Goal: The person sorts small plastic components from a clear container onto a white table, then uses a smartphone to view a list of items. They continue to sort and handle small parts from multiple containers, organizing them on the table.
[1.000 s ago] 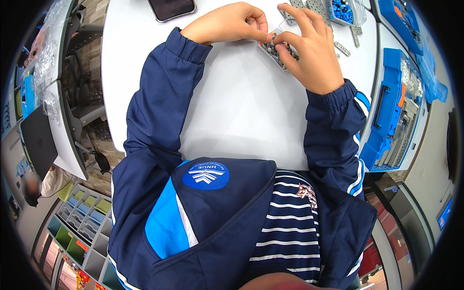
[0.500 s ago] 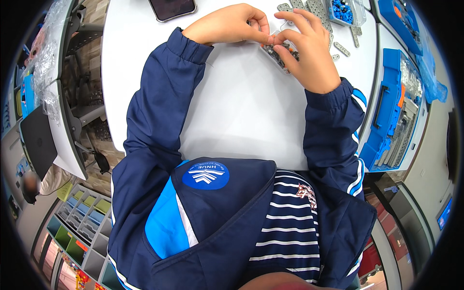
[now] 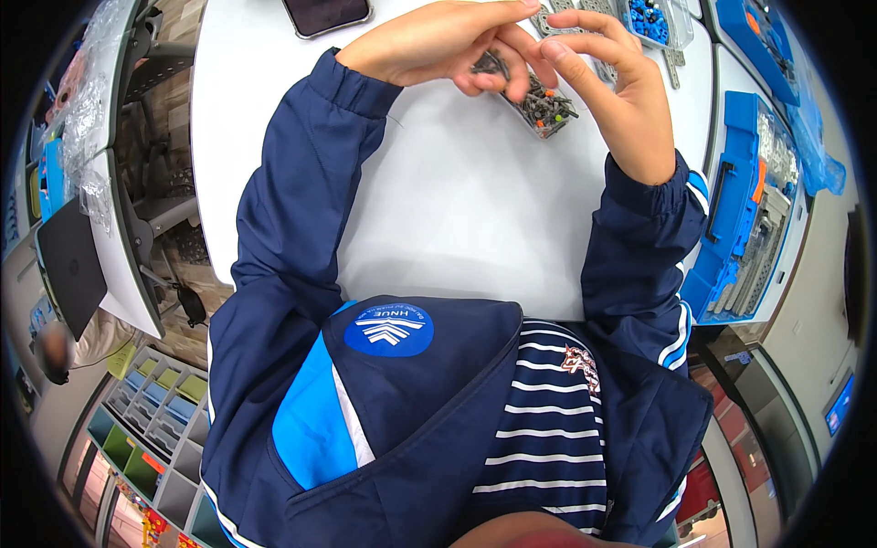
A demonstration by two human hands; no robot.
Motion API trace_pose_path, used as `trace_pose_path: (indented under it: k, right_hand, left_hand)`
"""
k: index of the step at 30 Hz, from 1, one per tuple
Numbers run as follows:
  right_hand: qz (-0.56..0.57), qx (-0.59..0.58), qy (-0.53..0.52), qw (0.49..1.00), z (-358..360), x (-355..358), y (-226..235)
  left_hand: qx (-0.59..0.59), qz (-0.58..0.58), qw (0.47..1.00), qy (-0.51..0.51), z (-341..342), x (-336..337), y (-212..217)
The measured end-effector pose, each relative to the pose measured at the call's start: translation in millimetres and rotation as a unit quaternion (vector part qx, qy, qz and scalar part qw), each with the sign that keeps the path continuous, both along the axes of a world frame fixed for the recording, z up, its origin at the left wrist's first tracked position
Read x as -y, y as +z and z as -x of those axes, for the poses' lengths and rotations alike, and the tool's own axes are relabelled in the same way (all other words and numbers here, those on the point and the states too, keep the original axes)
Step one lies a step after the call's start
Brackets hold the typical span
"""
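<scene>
My left hand [image 3: 438, 44] is above the table's far side, with its fingers curled around several small dark grey connector pins [image 3: 491, 64]. Close beside it, on the right, is my right hand [image 3: 630, 87]. Its thumb and a finger come together at the tips near the left fingers; anything between them is too small to make out. Below the hands stands a small clear box [image 3: 546, 111] of dark grey pins with a few orange and green pieces. The left fingers cover part of this box.
Grey perforated beams [image 3: 594, 68] and a clear box of blue pieces [image 3: 647, 22] lie at the back right of the white table [image 3: 457, 201]. A phone [image 3: 327, 13] is at the far left. An opened blue case [image 3: 731, 210] of parts sits on the right.
My left hand has turned and lifted, showing dark pins within its fingers. My right hand has shifted right and up, uncovering the box of pins.
</scene>
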State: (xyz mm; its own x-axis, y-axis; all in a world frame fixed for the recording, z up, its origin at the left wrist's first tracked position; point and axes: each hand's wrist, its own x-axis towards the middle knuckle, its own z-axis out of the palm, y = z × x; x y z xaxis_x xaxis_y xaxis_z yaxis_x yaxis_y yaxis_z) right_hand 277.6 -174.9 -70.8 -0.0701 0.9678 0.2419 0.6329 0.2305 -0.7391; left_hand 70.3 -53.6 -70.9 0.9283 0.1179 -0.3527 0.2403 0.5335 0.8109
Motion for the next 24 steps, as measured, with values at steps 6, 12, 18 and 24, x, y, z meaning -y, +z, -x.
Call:
trace_pose_path:
  k: [6,12,18,24]
  right_hand:
    - [0.011,0.153,-0.047,0.987,14.5,13.4,21.6]
    - [0.055,0.225,-0.064,0.971,29.8,16.8,23.3]
    - [-0.003,0.245,-0.037,0.969,40.4,13.2,9.4]
    - [-0.008,0.249,-0.036,0.968,44.3,10.3,4.0]
  left_hand:
    - [-0.117,-0.237,0.963,0.048,5.7,-6.4,-6.1]
    - [-0.140,-0.282,0.948,0.035,3.9,-4.4,-12.5]
    - [-0.138,-0.293,0.945,0.037,4.1,-5.7,-16.1]
    - [-0.132,-0.283,0.949,0.034,5.5,-6.7,-17.6]
